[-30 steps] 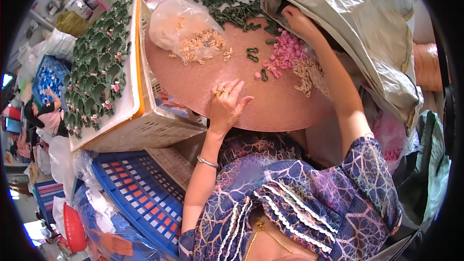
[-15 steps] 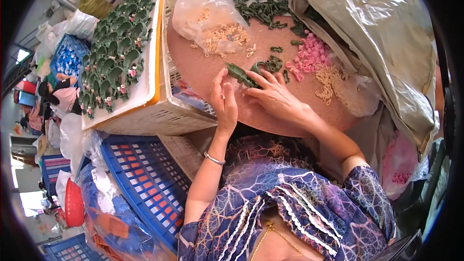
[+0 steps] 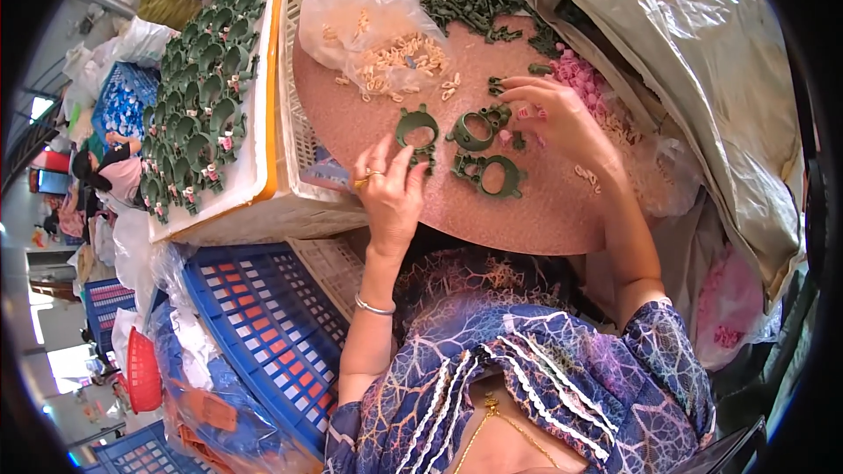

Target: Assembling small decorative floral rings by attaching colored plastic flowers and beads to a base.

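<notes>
My left hand [image 3: 388, 197] has its thumb and forefinger closed at the lower end of a green plastic ring-shaped piece [image 3: 402, 130], which has small knobs along its rim. Two similar pieces, an upper green ring [image 3: 465, 136] and a lower green ring [image 3: 516, 177], lie on the round tabletop [image 3: 439, 211] between my hands. My right hand [image 3: 562, 118] is over the right side of the table with its fingers stretched out. Its fingertips are near a small dark green part [image 3: 496, 88], beside the pink rose-shaped pieces [image 3: 575, 75].
A clear bag [image 3: 351, 26] spills cream-coloured loops. Dark green parts [image 3: 474, 13] are heaped at the far edge. On the left, rows of green pieces [image 3: 198, 114] cover a white board on a crate [image 3: 281, 158]. A blue basket [image 3: 255, 298] sits below; grey sheeting [image 3: 667, 53] hangs right.
The green pieces that were together under my hands now lie apart as separate rings. My right hand has moved right and away from them; my left hand has shifted slightly left and down.
</notes>
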Demonstrator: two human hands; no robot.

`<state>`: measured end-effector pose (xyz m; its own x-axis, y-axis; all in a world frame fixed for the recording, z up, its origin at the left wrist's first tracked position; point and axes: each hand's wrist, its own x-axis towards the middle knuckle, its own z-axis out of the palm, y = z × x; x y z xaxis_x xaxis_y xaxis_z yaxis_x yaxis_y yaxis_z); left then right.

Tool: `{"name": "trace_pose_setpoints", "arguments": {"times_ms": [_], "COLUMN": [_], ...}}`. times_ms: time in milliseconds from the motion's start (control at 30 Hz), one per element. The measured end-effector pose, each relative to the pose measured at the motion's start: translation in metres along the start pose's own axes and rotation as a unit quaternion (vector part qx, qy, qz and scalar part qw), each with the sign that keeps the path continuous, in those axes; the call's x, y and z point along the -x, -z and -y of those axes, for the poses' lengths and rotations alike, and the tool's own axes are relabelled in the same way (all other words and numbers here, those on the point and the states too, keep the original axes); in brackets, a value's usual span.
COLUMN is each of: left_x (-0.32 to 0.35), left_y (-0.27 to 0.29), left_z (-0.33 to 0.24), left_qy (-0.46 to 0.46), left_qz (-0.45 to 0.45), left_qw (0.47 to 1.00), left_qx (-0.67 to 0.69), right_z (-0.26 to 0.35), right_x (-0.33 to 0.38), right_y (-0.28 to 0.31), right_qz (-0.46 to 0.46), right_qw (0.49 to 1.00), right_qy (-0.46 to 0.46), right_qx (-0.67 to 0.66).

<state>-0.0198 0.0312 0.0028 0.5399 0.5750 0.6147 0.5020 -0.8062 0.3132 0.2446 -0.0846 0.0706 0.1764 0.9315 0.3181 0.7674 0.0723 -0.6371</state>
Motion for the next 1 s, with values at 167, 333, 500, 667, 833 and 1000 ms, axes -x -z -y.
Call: {"name": "trace_pose_setpoints", "arguments": {"times_ms": [167, 333, 500, 667, 833, 1000], "left_x": [-0.013, -0.004, 0.006, 0.007, 0.009, -0.005], "left_y": [0.012, 0.012, 0.010, 0.016, 0.012, 0.003], "left_z": [-0.008, -0.034, -0.030, -0.033, -0.033, -0.042], "left_qy": [-0.005, -0.152, -0.158, -0.157, -0.123, -0.102], "left_qz": [0.013, 0.129, 0.151, 0.124, 0.088, 0.065], "left_qw": [1.000, 0.977, 0.973, 0.971, 0.981, 0.991], "left_qx": [0.014, 0.072, 0.078, 0.128, 0.125, 0.059], "right_z": [-0.001, -0.010, 0.022, 0.002, 0.024, -0.005], "right_x": [-0.005, -0.009, -0.021, -0.025, -0.017, -0.019], "right_y": [-0.036, -0.053, -0.016, -0.044, -0.043, -0.020], "right_qz": [0.065, 0.062, 0.056, 0.110, 0.072, -0.107], "right_qw": [0.987, 0.978, 0.902, 0.778, 0.983, 0.993], "right_qy": [0.094, 0.133, -0.174, -0.274, -0.089, -0.014], "right_qx": [0.113, 0.152, -0.390, -0.554, -0.146, -0.048]}}
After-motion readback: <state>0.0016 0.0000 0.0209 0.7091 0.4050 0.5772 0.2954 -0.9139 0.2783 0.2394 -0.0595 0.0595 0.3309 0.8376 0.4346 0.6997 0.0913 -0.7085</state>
